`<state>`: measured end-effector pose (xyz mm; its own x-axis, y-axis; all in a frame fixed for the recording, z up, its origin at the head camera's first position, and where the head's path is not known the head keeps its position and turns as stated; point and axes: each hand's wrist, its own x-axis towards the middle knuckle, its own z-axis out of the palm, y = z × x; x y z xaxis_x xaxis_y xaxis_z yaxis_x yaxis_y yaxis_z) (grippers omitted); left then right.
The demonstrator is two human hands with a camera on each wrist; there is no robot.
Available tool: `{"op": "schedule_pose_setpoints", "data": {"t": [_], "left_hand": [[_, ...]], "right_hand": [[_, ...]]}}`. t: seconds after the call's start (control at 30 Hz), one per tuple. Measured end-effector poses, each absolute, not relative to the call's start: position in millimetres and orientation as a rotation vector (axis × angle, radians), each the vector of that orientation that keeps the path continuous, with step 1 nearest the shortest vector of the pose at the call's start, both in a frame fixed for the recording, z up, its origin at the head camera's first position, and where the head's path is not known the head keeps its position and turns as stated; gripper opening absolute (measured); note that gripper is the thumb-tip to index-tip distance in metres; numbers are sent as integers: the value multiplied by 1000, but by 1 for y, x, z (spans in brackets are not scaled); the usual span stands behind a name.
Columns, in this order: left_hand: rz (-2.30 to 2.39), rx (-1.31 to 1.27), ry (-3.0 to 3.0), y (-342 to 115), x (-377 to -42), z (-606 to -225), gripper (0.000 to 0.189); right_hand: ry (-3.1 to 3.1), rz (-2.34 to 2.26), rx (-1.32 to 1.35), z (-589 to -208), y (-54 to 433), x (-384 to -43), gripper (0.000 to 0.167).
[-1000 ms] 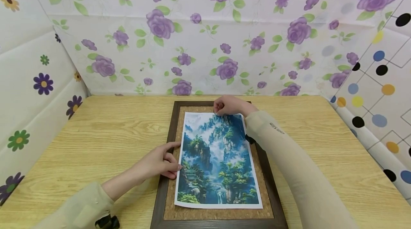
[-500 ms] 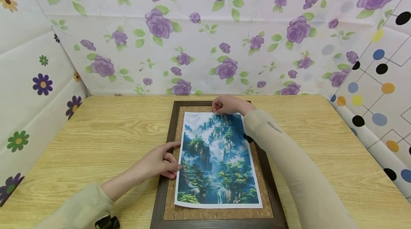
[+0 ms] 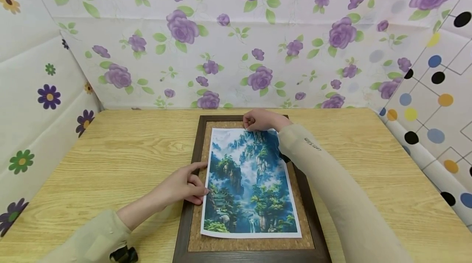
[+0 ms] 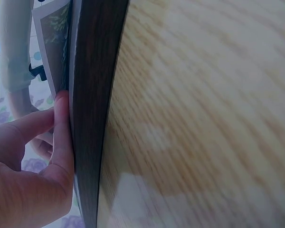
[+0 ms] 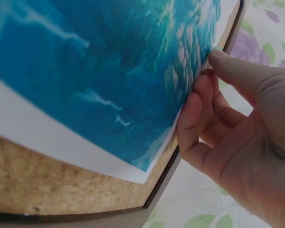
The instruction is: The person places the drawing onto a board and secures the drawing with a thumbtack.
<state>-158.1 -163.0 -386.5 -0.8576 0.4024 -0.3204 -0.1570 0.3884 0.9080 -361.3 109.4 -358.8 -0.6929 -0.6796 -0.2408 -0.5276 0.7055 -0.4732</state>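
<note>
A printed landscape picture with a white margin lies on a cork board in a dark wooden frame. At its left side my left hand reaches over the frame, index finger extended, and fingertips touch the paper's edge. My right hand is at the top edge with its fingers curled. In the right wrist view, the right thumb presses at the paper's edge beside a small teal object, mostly hidden by the thumb. The bent fingertips touch the edge too.
The frame lies on a light wooden table. A floral sheet hangs behind it, with more patterned sheets at the left and right. A black strap shows under the left sleeve.
My right forearm has shifted slightly left, and the hand stays at the picture's top edge. The left hand and the picture stay in place.
</note>
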Motion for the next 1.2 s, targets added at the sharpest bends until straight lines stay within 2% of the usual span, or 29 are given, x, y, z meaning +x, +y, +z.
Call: {"op": "schedule_pose_setpoints", "data": {"t": [1.2], "left_hand": [[1478,239,2163,-164,-158,-387,80]], "right_hand": [[2496,-560,-823,-357,108,-360,8]]}}
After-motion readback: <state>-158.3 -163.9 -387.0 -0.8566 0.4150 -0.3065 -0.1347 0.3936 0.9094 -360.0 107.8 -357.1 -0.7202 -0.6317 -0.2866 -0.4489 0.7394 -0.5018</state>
